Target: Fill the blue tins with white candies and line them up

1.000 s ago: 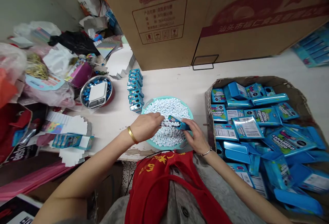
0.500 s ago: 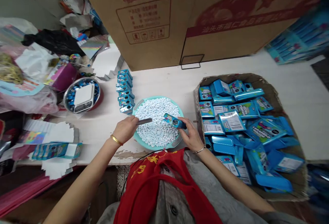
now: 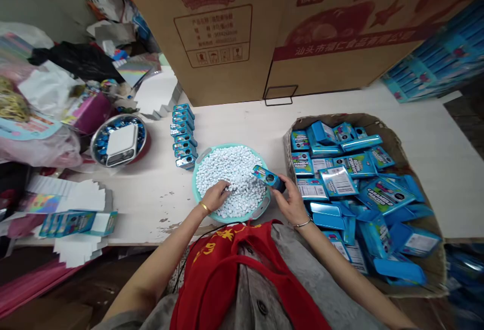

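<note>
My left hand (image 3: 215, 196) is closed low over a bowl (image 3: 195, 181) of small white candies (image 3: 234, 168). Its fingers are curled round a narrow dark scoop, now almost entirely hidden by the hand and the candies. Above the bowl's right side, my right hand (image 3: 291, 201) grips a small blue candy box (image 3: 269, 177), tilted with one end over the candies. A row of several upright blue boxes (image 3: 184, 135) stands just beyond the bowl's left rim; white candies show at the top of one.
To the right, a large cut-down carton (image 3: 401, 135) holds many blue boxes. A tall cardboard box (image 3: 227, 83) stands at the back beside a wire handle (image 3: 280, 95). On the left are a metal bowl with a white scale (image 3: 123, 143), and stacked white card (image 3: 88, 196).
My left hand has moved right and down into the candies, and the dark scoop has gone out of sight. My right hand has shifted slightly right with the candy box.
</note>
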